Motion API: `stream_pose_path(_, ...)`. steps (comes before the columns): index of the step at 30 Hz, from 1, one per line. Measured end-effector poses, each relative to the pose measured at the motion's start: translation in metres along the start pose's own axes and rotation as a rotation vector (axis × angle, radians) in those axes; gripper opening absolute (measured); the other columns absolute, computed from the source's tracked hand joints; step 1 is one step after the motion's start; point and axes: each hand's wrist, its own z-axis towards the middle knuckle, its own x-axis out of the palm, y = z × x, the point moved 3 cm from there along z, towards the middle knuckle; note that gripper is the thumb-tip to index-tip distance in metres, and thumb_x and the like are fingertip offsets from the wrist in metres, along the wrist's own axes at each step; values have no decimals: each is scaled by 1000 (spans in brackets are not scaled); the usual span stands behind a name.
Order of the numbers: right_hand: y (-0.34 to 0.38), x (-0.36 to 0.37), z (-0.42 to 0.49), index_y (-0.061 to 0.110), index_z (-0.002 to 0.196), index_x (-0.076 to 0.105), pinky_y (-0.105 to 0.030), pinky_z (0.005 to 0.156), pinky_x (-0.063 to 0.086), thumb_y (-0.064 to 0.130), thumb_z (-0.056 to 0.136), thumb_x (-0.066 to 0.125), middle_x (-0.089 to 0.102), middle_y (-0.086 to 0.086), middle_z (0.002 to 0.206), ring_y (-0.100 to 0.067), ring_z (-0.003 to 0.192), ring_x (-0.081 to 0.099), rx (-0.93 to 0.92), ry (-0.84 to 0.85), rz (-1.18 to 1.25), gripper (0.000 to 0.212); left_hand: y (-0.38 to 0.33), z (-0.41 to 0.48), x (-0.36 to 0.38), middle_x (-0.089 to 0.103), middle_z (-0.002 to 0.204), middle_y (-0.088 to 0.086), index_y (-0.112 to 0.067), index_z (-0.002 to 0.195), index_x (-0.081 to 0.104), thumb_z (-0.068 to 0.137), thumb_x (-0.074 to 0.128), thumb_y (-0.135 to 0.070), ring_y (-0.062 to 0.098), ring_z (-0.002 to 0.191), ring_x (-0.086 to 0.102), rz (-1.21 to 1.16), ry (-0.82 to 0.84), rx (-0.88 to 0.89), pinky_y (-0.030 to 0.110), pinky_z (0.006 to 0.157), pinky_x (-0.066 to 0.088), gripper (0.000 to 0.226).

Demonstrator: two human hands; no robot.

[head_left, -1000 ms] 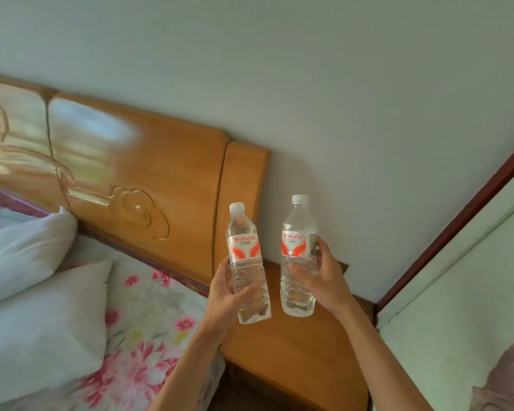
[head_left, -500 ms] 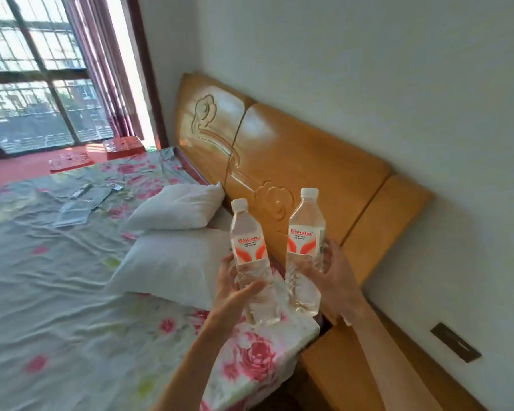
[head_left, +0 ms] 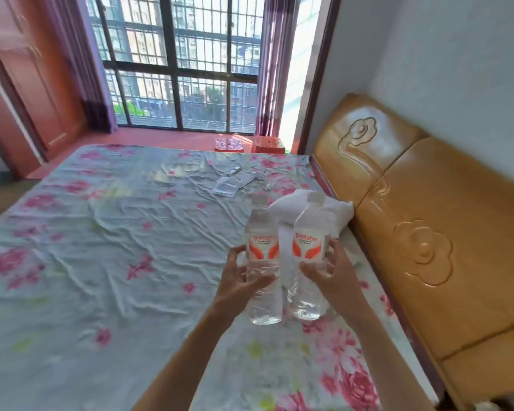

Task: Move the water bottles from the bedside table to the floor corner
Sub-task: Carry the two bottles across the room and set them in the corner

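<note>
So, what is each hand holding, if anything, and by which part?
The left hand grips the left bottle round its middle, just below the label; the right hand grips the right bottle likewise.

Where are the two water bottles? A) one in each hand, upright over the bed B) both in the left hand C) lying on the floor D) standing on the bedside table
A: the left hand holds the left bottle and the right hand holds the right bottle, both upright above the floral bedsheet.
</note>
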Motion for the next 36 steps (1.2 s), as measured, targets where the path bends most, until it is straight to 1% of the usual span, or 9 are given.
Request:
stream_pose_path(5,30,106,15,17,130,47,-26,79,58,17,78,80,69,3,110,-8,93,71,-52,151,45,62,-28,-17,-109,72,102,18,-9,126,48,68,82,4,26,86,73,55,-145,23,32,69,59,69)
stream_pose_path(9,54,185,20,10,121,47,-19,71,55,2,77,78,69,-2,104,-5,84,72,-107,255,76,54,-50,-48,-187,74,105,12,-9,117,59,54,89,-19,29,96,71,77,-269,35,37,78,58,70)
stream_pose_path(15,88,297,14,17,108,57,-25,74,58,10,74,82,71,1,102,-8,86,73,-164,435,138,43,-77,-109,-280,75,100,8,-11,110,63,50,88,-25,22,92,72,142,-516,63,26,69,56,67)
stream_pose_path(17,100,330,9,21,105,58,-27,74,59,6,75,80,71,1,102,-13,86,73,-174,499,187,40,-85,-129,-305,76,98,6,-13,109,63,54,87,-21,19,90,73,172,-595,70,23,66,55,61)
stream_pose_path(21,121,393,-3,15,107,60,-27,74,59,1,75,79,73,4,94,-15,84,74,-202,628,243,40,-98,-169,-346,76,93,-2,-21,105,63,65,86,-4,8,84,72,186,-738,94,16,63,53,49)
stream_pose_path(26,145,467,-20,26,100,62,-30,74,60,4,74,81,74,13,91,-14,82,74,-236,777,279,39,-114,-215,-386,74,96,-11,-30,108,61,56,85,-34,4,89,71,183,-901,116,17,64,54,57)
stream_pose_path(29,159,506,-31,23,101,61,-26,73,59,3,76,79,75,8,87,-12,81,73,-271,884,296,37,-121,-238,-409,74,101,-11,-31,110,61,49,83,-49,6,93,70,206,-1008,139,19,66,55,68)
stream_pose_path(34,180,574,-44,17,101,61,-25,71,58,-2,75,78,74,-2,92,-15,81,74,-323,1047,321,37,-126,-266,-451,72,111,-7,-26,119,61,60,86,-46,11,103,68,237,-1143,134,28,76,58,67)
stream_pose_path(36,187,604,-47,17,106,59,-27,72,58,1,75,79,75,-4,96,-19,85,74,-324,1119,325,40,-130,-274,-468,71,112,-11,-27,120,61,69,86,-39,6,104,67,246,-1209,126,22,77,56,58)
